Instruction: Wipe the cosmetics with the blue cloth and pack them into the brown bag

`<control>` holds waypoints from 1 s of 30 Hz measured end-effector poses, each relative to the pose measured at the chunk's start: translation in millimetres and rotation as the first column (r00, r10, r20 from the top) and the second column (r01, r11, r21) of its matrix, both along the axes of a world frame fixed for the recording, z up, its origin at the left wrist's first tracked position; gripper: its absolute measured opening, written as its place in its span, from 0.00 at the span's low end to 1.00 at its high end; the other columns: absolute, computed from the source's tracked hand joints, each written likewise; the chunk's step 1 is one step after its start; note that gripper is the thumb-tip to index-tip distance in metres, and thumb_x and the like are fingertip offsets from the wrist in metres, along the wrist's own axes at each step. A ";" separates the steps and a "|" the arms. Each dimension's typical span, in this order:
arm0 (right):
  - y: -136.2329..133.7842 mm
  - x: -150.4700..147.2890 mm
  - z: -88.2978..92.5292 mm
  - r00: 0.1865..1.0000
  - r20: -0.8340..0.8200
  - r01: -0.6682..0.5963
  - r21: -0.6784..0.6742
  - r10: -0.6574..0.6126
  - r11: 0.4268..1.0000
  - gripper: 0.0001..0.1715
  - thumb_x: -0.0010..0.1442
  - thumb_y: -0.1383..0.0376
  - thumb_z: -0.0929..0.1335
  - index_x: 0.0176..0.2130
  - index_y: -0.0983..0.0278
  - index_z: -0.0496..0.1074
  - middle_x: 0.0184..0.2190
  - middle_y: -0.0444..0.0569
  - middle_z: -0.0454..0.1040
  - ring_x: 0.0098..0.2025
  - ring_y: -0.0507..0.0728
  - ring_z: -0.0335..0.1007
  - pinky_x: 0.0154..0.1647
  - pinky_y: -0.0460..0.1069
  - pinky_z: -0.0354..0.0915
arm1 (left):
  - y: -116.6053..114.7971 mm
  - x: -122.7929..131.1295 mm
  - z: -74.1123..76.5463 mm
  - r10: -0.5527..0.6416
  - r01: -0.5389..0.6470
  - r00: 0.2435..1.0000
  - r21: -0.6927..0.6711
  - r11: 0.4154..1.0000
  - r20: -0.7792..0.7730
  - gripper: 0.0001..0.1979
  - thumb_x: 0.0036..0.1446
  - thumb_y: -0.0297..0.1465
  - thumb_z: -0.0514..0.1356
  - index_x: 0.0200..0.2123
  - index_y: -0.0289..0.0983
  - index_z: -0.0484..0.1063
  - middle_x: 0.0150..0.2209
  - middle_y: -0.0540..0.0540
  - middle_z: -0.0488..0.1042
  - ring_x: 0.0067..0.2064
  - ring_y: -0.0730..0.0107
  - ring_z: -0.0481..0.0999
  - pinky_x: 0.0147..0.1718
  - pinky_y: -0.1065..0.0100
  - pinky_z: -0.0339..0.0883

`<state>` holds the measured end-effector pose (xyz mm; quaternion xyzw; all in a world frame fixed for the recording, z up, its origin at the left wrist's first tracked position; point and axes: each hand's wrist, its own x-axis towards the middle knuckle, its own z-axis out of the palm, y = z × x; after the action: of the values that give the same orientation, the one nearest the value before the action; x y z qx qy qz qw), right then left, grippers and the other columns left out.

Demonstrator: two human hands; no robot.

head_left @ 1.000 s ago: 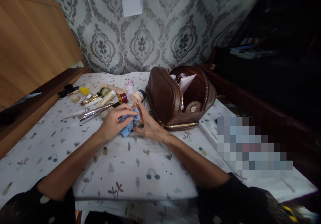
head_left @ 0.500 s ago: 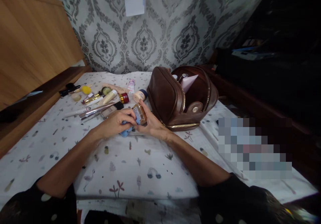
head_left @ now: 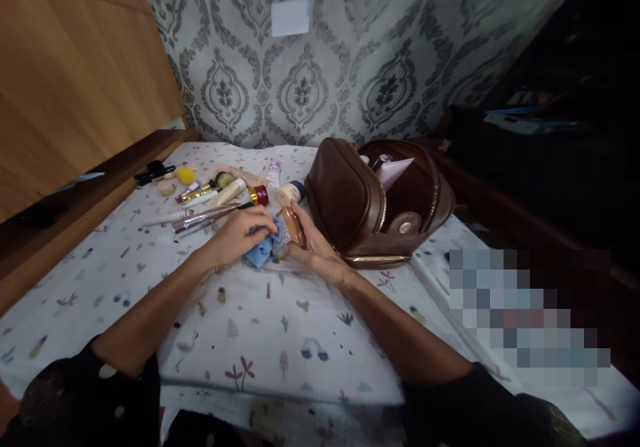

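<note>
One wooden panel point(head_left: 95, 73) stands at the far left, beside a printed sheet point(head_left: 270, 347) that carries everything else. On it, a few black-handled items point(head_left: 155, 174) overlap too closely to count. Next come one yellow sponge point(head_left: 186, 175), one white pen-like stick point(head_left: 163, 221) and one long silver tube point(head_left: 200, 220), with one cream tube point(head_left: 227, 193) lying behind it. One left hand point(head_left: 245, 232) is clamped on one crumpled blue cloth point(head_left: 260, 252), which touches the glittery side of one amber bottle point(head_left: 293, 225). Behind the two hands sit one red jar point(head_left: 259, 195) with a gold band, one small pink tube point(head_left: 273, 172) and one pale jar point(head_left: 289, 195) with a dark blue lid. One right hand point(head_left: 316, 252) is closed around the bottle, just in front of one brown bag point(head_left: 345, 193). Its unzipped opening shows one pale pink packet point(head_left: 395, 173) leaning inside.
</note>
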<state>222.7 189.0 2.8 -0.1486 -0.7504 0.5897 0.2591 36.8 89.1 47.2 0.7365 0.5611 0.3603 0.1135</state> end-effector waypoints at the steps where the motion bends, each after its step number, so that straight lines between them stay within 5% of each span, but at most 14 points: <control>1: 0.0 -0.1 -0.5 1.000 -0.005 -0.008 0.001 0.008 1.000 0.60 0.53 0.61 0.73 0.73 0.60 0.41 0.69 0.53 0.55 0.69 0.66 0.55 0.70 0.61 0.53 | 0.2 0.2 -0.2 0.032 -0.034 0.999 0.055 0.998 0.037 0.11 0.60 0.26 0.56 0.36 0.37 0.79 0.42 0.44 0.77 0.43 0.65 0.76 0.46 0.65 0.68; 6: -0.5 -1.0 -3.4 0.996 -0.056 -0.078 -0.041 0.076 0.996 0.66 0.49 0.58 0.77 0.73 0.58 0.40 0.69 0.54 0.56 0.70 0.65 0.54 0.71 0.60 0.51 | 1.9 -1.7 -3.3 0.110 -0.121 0.989 0.122 0.985 0.096 0.12 0.62 0.30 0.57 0.43 0.37 0.80 0.46 0.42 0.79 0.48 0.62 0.77 0.51 0.62 0.68; 14: -5.2 -1.1 3.7 0.987 -0.071 -0.155 -0.253 0.142 0.955 0.74 0.46 0.54 0.79 0.73 0.64 0.37 0.66 0.62 0.59 0.63 0.67 0.65 0.63 0.61 0.64 | 3.0 -9.7 -10.5 0.211 -0.207 0.977 -0.108 0.972 0.034 0.13 0.60 0.33 0.56 0.43 0.38 0.79 0.42 0.46 0.81 0.42 0.62 0.78 0.44 0.64 0.69; 22: -3.8 -6.7 -4.8 0.995 -0.095 -0.042 -0.184 0.025 0.982 0.70 0.44 0.53 0.80 0.72 0.59 0.44 0.61 0.57 0.64 0.59 0.65 0.67 0.60 0.60 0.69 | 3.0 -10.7 -6.2 0.211 -0.207 0.978 -0.183 0.961 0.000 0.13 0.58 0.33 0.55 0.40 0.36 0.78 0.35 0.48 0.80 0.33 0.67 0.74 0.34 0.68 0.64; 30: -3.4 -10.8 -3.4 0.977 -0.153 0.130 -0.113 -0.147 0.985 0.64 0.41 0.51 0.80 0.68 0.57 0.51 0.60 0.57 0.64 0.57 0.66 0.68 0.57 0.61 0.70 | 1.1 -4.2 -1.9 0.156 -0.120 0.980 -0.254 0.960 0.124 0.11 0.59 0.35 0.55 0.37 0.35 0.74 0.32 0.49 0.75 0.30 0.70 0.70 0.31 0.70 0.63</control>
<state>211.9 185.6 -0.5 -0.1656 -0.6838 0.6179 0.3512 32.6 90.2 45.3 0.6479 0.6419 0.3471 0.2183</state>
